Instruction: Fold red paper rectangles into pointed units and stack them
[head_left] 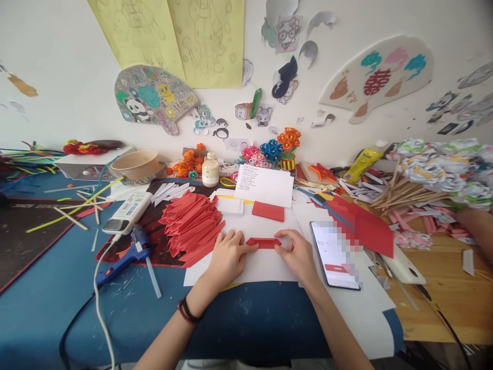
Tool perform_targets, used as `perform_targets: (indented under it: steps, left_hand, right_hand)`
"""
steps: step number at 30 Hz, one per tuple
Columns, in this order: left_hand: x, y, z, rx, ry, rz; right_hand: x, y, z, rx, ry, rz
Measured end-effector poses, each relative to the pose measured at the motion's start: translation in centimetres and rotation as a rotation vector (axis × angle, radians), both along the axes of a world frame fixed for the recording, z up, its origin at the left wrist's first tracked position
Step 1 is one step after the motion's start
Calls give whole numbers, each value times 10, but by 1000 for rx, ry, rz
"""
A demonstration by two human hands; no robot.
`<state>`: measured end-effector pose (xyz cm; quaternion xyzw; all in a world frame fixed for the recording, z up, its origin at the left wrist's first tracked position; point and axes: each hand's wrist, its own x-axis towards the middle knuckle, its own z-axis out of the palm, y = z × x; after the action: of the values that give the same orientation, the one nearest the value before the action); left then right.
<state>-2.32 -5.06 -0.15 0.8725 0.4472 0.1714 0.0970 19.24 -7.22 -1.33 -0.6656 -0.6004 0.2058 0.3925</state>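
A small strip of folded red paper (263,243) with pointed ends lies flat on white sheets in front of me. My left hand (230,256) is closed at its left end, the index fingertip and thumb on the paper and the other fingers curled. At the right end, my right hand (296,253) pinches the strip between thumb and index finger. Just beyond lies a flat red paper rectangle (268,211), beside a stack of small white slips (230,205). A large pile of folded red paper pieces (191,226) sits left of my hands.
A phone (335,257) lies close to my right forearm. A blue glue gun (125,259) and a white power strip (129,211) with cables are at left. Behind stand a handwritten card (265,186) and a bottle (210,170). Another person's arm (475,228) shows at far right.
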Motion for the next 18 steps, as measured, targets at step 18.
perform_targets:
  steps: [18]
  left_hand:
    - [17, 31, 4, -197, -119, 151]
  right_hand:
    - [14, 11, 11, -78, -97, 261]
